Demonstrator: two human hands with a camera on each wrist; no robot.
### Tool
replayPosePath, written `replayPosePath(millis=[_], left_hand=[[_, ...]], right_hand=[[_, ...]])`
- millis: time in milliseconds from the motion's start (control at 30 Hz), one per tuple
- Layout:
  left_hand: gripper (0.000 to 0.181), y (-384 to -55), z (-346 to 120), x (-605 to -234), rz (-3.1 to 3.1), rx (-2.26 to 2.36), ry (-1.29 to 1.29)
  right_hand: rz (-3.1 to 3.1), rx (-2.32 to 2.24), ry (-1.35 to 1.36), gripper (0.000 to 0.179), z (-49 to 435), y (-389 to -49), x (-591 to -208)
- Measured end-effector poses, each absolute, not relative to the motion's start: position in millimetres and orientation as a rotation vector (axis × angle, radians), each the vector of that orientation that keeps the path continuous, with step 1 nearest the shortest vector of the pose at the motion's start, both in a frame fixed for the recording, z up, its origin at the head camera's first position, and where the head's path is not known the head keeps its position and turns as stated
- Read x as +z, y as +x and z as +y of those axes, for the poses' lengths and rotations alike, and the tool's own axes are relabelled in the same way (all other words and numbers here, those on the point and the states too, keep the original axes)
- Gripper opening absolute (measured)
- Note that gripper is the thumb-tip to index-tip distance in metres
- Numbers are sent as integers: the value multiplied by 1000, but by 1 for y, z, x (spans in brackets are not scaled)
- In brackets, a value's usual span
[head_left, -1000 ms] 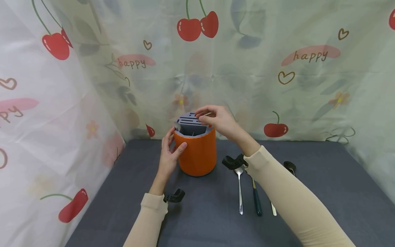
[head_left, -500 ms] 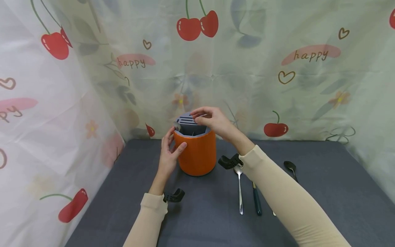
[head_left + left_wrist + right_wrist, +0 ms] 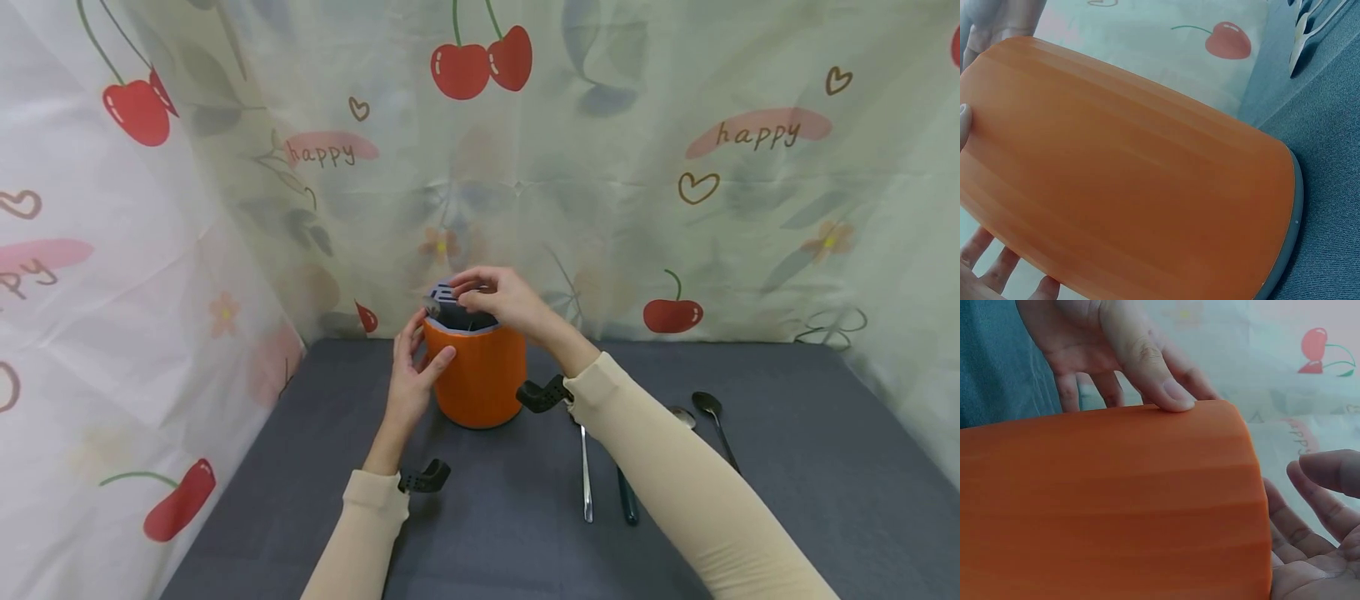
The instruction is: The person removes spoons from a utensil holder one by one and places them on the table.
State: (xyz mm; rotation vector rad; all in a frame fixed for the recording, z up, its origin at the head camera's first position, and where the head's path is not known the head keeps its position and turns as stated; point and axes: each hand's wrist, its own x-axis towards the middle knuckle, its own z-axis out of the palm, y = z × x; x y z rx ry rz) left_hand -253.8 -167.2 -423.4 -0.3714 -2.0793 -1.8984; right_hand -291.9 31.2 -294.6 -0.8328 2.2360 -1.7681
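An orange cutlery holder (image 3: pixel 480 375) stands upright on the table, with a grey slotted insert (image 3: pixel 442 292) in its top. The rounded metal head of a utensil (image 3: pixel 431 306) sticks up at its left rim. My left hand (image 3: pixel 411 383) grips the holder's left side, thumb on the front and the other fingers behind. Over the top hovers my right hand (image 3: pixel 498 300), its fingers loosely bent above the insert and hiding part of it. In the right wrist view, nothing shows between the right hand's (image 3: pixel 1322 531) thumb and fingers.
Right of the holder lie a silver-handled utensil (image 3: pixel 587 483), a dark green handle (image 3: pixel 628 500), a silver spoon head (image 3: pixel 682 417) and a black spoon (image 3: pixel 708 407). My right sleeve (image 3: pixel 675 475) crosses over them. A cherry-print curtain (image 3: pixel 600 208) hangs behind the table.
My right hand has moved left and slightly down across the holder's top, covering more of the insert. A spoon head on the right is now uncovered by the sleeve. The left hand stays put.
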Motion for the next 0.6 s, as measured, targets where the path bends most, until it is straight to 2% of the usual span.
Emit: replayPosePath(millis=[200,600], left_hand=[[69,-255,-167,-423,-2077,-1893,-375],[72,-251,-166,-419,-2087,-1932,-366]], right_hand=[[2326,-1675,-850,35,23,-294,-295],[2537,-1302,-1112,41,4,-291,-302]])
